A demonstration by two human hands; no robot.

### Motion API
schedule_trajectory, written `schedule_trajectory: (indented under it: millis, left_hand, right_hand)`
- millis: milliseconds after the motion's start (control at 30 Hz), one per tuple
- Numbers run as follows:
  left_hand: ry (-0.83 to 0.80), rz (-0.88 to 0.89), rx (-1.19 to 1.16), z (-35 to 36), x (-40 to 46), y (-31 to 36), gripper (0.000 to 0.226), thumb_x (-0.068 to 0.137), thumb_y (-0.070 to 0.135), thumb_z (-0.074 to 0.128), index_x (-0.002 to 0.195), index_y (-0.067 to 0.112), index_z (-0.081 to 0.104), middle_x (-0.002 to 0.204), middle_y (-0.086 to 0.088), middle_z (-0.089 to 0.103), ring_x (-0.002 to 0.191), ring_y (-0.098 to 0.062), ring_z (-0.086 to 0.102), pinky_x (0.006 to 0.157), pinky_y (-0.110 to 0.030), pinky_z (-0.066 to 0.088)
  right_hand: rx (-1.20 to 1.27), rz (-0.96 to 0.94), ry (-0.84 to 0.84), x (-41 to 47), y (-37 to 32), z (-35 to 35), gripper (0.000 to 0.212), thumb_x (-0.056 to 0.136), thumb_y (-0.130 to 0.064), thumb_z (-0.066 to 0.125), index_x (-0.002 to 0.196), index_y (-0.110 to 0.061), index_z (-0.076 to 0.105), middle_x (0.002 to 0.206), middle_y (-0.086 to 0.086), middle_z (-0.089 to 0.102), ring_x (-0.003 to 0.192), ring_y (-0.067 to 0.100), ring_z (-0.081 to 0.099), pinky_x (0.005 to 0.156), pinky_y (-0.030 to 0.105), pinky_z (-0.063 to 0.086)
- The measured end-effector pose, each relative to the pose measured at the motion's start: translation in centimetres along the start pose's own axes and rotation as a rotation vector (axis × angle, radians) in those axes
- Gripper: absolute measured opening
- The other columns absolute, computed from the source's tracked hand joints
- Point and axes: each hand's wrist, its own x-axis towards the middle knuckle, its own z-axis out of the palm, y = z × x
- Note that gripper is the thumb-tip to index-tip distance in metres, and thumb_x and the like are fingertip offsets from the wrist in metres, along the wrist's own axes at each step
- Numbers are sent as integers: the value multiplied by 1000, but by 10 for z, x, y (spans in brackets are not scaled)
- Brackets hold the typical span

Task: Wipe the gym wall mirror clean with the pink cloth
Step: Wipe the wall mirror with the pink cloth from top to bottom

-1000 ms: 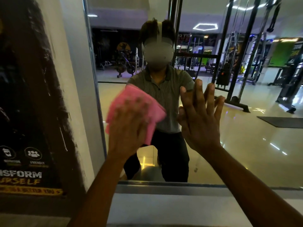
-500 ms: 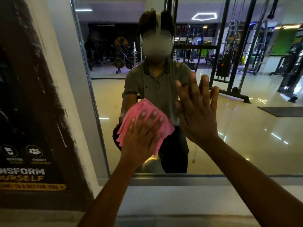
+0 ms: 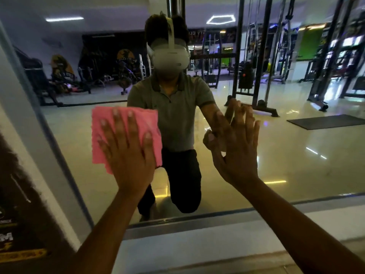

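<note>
Wall poster (image 3: 17, 224), dark with partly legible pale and yellow lettering, fills the left edge, beside a pale grey frame strip (image 3: 45, 139) that borders the large gym wall mirror (image 3: 296, 155). Left hand (image 3: 128, 155), fingers straight and spread, presses the square pink cloth (image 3: 102, 135) flat against the lower left part of the glass, just beside the frame. At centre, the reflection shows a kneeling person in a grey polo shirt and a pale headset, with gym machines and a glossy floor behind. Right hand (image 3: 237, 153) rests bare on the glass to the right of the cloth, fingers extended and parted, holding nothing; the two hands are apart. A grey sill (image 3: 197, 230) runs below the mirror. Risk, as a judgement: the bare right palm may leave prints on the glass, requiring a further pass. The cloth, held only by flat pressure, may slip or bunch if that pressure eases. Strokes near the frame may miss the edge strip.
</note>
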Motion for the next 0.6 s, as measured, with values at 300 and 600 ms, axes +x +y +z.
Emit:
schedule_trajectory:
  millis: [300, 600]
  left_hand:
    - [39, 171, -106, 35, 4, 41, 72, 114, 50, 36, 174, 22, 8, 180, -8, -2, 167, -35, -5, 134, -57, -7]
    - [-6, 146, -103, -3, 48, 72, 73, 113, 47, 42, 173, 22, 8, 180, -8, -3, 166, -37, -5, 134, -59, -6]
  right_hand:
    - [-33, -37, 24, 14, 15, -1, 66, 110, -38, 61, 168, -20, 37, 182, 16, 10, 169, 43, 5, 130, 74, 12]
    - [-86, 87, 32, 40, 36, -22, 67, 110, -42, 58, 170, -28, 30, 181, 22, 17, 169, 44, 8, 132, 73, 5]
